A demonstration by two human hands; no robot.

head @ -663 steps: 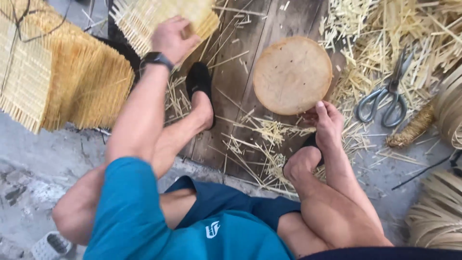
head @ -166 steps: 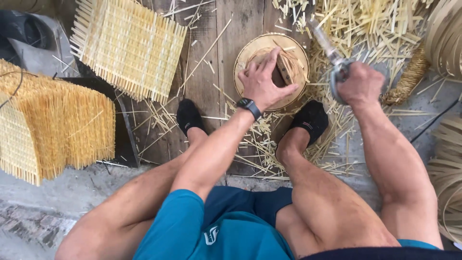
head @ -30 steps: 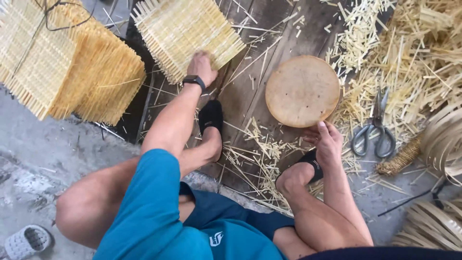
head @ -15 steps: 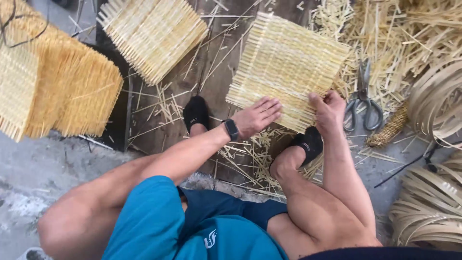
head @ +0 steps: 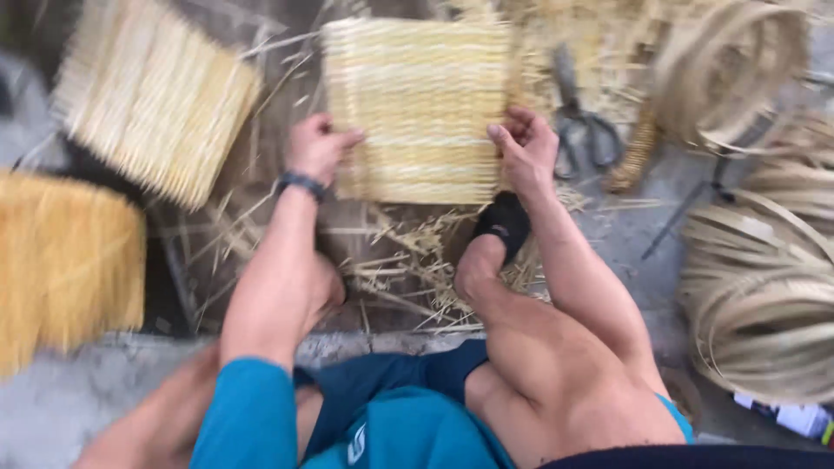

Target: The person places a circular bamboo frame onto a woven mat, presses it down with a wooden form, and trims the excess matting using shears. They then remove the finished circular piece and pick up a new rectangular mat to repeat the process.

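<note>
While both hands grip: pale square woven straw mat (head: pixel 417 108), lying on dark wooden boards (head: pixel 360 230)
Left hand (head: pixel 317 148): fingers curled on mat's left edge
Right hand (head: pixel 524 148): fingers pinching mat's right edge
Right of mat: grey metal scissors (head: pixel 578 130), coiled bamboo strips (head: pixel 764 304)
Left of mat: second straw mat (head: pixel 152 104)

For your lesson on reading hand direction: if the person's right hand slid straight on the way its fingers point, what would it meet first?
The right hand grips the woven bamboo mat's right edge, fingers pointing left across it. It would likely just meet more of that mat.
</note>
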